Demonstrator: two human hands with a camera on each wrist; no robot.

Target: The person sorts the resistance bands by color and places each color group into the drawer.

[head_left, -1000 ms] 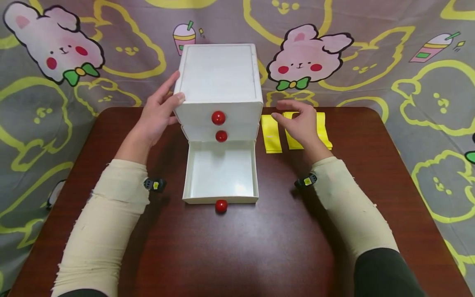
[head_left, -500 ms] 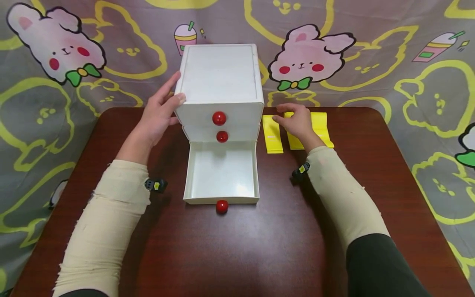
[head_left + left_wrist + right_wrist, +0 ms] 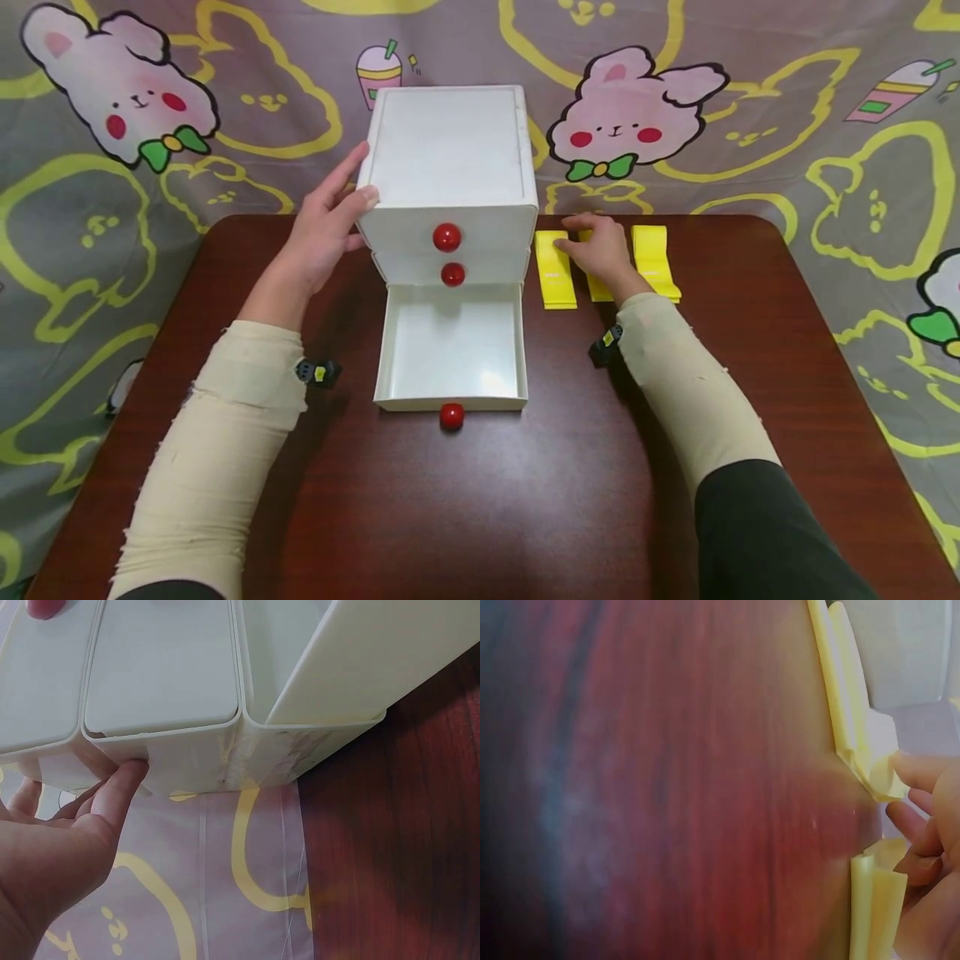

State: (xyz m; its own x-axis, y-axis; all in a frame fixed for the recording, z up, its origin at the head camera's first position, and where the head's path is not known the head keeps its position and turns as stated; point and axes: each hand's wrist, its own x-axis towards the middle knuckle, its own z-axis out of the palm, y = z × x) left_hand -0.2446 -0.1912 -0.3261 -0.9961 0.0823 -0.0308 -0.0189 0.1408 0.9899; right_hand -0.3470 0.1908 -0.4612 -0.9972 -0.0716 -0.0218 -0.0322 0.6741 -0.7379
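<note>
My left hand steadies a white drawer cabinet, its fingers extended along the left side and its thumb at the front top corner. In the left wrist view, the thumb of my left hand rests against the cabinet's side wall. My right hand reaches over the folded yellow bands, fingers slightly bent. Its thumb tip meets the left band; the middle band lies mostly hidden beneath the hand, and the right band lies beside it. In the right wrist view, thumb and fingers stand apart around a band's end.
The cabinet's bottom drawer is pulled out toward me, with nothing in it and a red knob at its front. Two upper drawers are pushed in. Behind the dark wooden table hangs a patterned curtain.
My right hand has moved a little left and down onto the yellow bands, uncovering the right one. My left hand has kept its place on the cabinet.
</note>
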